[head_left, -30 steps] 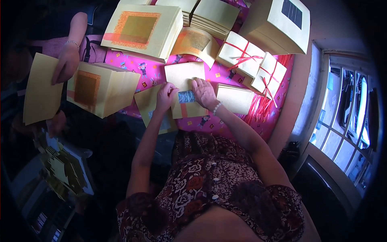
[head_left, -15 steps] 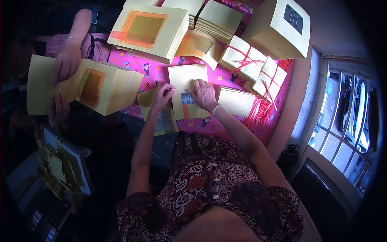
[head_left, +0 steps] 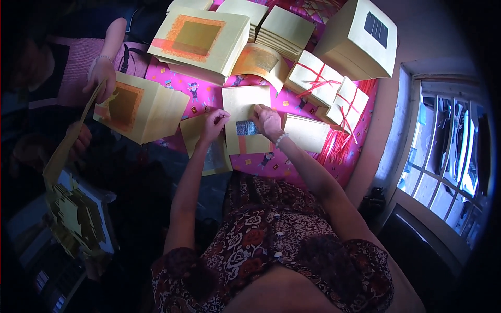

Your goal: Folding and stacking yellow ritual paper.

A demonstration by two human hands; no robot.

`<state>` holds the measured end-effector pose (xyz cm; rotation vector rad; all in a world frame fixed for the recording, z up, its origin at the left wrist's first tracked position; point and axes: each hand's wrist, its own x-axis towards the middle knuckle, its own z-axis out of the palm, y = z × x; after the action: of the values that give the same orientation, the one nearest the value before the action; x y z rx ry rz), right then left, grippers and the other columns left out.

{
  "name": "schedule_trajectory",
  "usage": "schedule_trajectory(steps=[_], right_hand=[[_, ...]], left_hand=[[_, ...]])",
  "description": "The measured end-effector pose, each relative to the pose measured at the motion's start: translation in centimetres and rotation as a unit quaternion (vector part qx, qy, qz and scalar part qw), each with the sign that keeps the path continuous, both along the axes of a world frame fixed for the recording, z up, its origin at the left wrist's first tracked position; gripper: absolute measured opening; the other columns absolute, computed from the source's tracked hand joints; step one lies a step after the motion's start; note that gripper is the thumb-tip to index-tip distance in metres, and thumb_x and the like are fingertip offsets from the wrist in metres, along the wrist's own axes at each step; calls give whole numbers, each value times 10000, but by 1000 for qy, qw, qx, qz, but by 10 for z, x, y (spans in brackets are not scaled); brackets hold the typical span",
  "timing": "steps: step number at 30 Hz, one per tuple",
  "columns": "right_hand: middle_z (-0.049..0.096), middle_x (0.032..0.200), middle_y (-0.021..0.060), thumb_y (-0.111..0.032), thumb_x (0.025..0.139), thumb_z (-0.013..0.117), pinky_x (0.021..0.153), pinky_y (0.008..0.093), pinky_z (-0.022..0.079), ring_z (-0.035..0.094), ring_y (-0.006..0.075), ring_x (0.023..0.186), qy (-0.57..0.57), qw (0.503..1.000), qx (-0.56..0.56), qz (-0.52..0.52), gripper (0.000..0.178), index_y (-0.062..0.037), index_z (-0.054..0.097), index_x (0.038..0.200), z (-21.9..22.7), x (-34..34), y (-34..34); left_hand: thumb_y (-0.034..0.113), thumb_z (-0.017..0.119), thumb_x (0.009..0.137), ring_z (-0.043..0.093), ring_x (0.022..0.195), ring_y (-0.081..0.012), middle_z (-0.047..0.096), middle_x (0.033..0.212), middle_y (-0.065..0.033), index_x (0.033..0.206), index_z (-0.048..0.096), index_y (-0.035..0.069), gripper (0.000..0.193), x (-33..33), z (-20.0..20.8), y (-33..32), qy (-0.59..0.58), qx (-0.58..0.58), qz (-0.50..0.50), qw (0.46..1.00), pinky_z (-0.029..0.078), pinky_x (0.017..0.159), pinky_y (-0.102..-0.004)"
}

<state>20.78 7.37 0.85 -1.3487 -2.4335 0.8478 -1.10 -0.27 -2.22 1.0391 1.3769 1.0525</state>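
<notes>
A pale yellow paper stack [head_left: 245,99] with a silver patch and an orange band lies on the pink cloth in front of me. At its left edge is my left hand [head_left: 214,125], thumb and fingertips pinched together; I cannot make out what is between them. My right hand [head_left: 267,122] is closed over the right part of the stack, just beside the silver patch [head_left: 247,128]. Its fingers are curled, and anything in them is hidden. Partly behind my left forearm lies another yellow sheet [head_left: 215,156] with a greyish patch.
Right of my right hand lie a yellow paper stack [head_left: 303,133] and red ties [head_left: 335,147]. Bundles tied with red string [head_left: 317,78] and taller stacks [head_left: 201,44] stand farther back. At left, a co-worker's hand [head_left: 102,78] holds a yellow sheet [head_left: 73,138] beside another stack [head_left: 156,112].
My right hand has gone from lying flatter on the paper to curled fingers. My left hand stays pinched at the edge. The co-worker's sheet has been lifted and turned away from the left stack.
</notes>
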Motion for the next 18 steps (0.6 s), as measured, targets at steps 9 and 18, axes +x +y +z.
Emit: schedule_trajectory(steps=[9, 18], right_hand=[[606, 993, 146, -288, 823, 636, 814, 397, 485, 604, 314, 950, -54, 997, -18, 53, 338, -43, 515, 1021, 0, 2, 10], [608, 974, 201, -237, 869, 588, 771, 444, 493, 609, 383, 917, -35, 996, -25, 81, 312, -48, 452, 1077, 5, 9, 8]], left_hand=[[112, 696, 817, 560, 744, -138, 553, 889, -70, 1027, 504, 33, 295, 72, 12, -17, 156, -19, 312, 937, 483, 653, -279], [167, 669, 865, 607, 756, -185, 564, 965, -71, 982, 522, 53, 219, 96, 18, -1, -283, -177, 407, 850, 522, 651, -284]])
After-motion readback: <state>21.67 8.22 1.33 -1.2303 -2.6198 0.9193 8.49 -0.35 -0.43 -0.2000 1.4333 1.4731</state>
